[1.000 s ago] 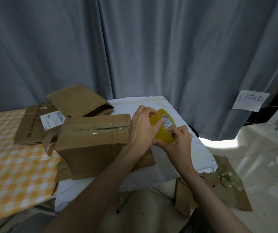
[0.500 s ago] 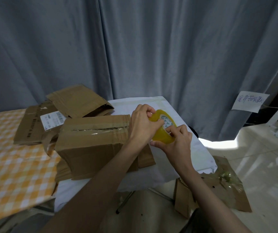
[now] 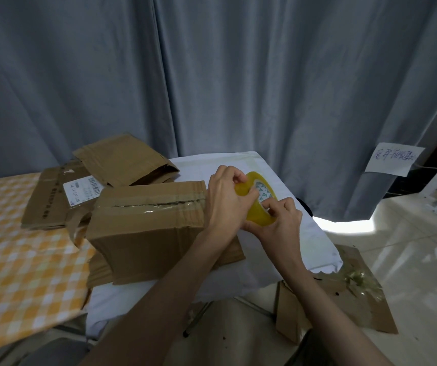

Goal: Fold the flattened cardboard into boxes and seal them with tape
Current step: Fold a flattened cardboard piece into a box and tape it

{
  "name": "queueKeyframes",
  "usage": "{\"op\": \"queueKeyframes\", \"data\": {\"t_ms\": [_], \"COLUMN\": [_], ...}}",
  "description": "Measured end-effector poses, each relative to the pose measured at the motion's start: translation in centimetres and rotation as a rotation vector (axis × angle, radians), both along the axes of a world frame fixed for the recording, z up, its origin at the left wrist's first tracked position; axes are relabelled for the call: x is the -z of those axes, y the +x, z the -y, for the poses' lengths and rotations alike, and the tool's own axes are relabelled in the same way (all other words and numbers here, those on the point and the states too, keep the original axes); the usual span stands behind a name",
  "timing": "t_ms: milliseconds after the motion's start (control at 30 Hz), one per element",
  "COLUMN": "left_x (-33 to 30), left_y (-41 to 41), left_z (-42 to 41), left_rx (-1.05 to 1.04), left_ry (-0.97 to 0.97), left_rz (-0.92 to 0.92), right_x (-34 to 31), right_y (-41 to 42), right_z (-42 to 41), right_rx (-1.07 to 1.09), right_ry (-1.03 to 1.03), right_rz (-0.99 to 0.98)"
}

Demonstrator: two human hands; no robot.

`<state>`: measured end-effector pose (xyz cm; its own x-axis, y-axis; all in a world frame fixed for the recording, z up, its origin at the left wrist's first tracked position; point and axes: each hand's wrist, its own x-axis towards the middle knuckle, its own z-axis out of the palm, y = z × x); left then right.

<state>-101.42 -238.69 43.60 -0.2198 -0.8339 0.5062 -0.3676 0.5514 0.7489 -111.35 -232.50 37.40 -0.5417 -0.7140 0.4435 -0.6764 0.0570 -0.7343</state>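
Tape roll (image 3: 258, 200) — gripped by both hands at the folded box's (image 3: 148, 220) right end. Left hand (image 3: 224, 202) fingers pinch its rim; right hand (image 3: 278, 220) cradles beneath. Advice — free the tape end before pulling.

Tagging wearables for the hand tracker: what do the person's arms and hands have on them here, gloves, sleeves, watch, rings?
Nothing worn that the head view shows. Left hand and right hand are bare, no gloves; no rings visible on the fingers. Both forearms are bare down to the frame edge, no sleeve cuffs, watch, bands or markers in sight.
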Motion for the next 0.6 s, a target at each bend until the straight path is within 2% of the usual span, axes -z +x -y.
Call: {"op": "queueKeyframes", "data": {"t_ms": [267,367,467,600], "left_x": [0.6,0.4,0.0,-0.4], "left_y": [0.1,0.5,1.2,1.7], "left_z": [0.3,0.8,1.4,1.9], "left_rx": [0.029,0.045,0.065,0.061], "left_ry": [-0.030,-0.010,-0.074,-0.095], "left_rz": [-0.035,0.051,0.162,0.122], "right_x": [-0.5,-0.7,-0.6,-0.5], "right_y": [-0.6,-1.0,-1.3,-1.4], "right_z": [0.0,-0.2,-0.3,-0.4], "right_rx": [-0.013,-0.041,-0.047,-0.060], "right_ry": [-0.017,-0.060,-0.086,-0.095], "right_rz": [0.054,0.129,0.181,0.208]}}
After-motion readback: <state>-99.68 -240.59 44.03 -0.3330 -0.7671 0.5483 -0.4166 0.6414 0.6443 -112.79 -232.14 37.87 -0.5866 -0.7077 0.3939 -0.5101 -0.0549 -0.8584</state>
